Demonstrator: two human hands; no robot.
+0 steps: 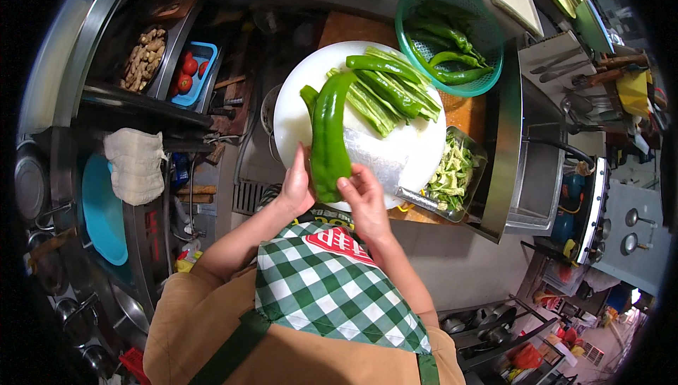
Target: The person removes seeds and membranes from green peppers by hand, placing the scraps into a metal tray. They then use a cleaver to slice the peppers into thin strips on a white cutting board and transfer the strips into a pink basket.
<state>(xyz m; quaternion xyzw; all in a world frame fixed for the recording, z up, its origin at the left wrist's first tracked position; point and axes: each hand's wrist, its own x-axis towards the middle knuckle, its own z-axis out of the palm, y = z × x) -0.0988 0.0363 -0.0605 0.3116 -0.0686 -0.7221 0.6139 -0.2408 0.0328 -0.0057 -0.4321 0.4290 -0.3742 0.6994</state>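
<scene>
A long, curved green pepper (329, 134) is held up in front of me between both hands. My left hand (296, 188) cups its lower left side, some fingers hidden behind it. My right hand (366, 198) pinches its lower right edge with the thumb in front. Beneath is a round white cutting board (291, 127), where split green peppers (392, 88) lie piled toward the far right. A cleaver (378, 157) rests flat on the board, its metal handle (417, 198) jutting over the right edge. Another piece of green pepper (308, 95) shows partly behind the held one.
A teal basket (498, 67) of whole green peppers (452, 39) stands at the far right. Right of the board sits a metal tray (474, 155) of pepper scraps (452, 173). Ginger (145, 60) and a blue tray (205, 49) of tomatoes (185, 83) are at left.
</scene>
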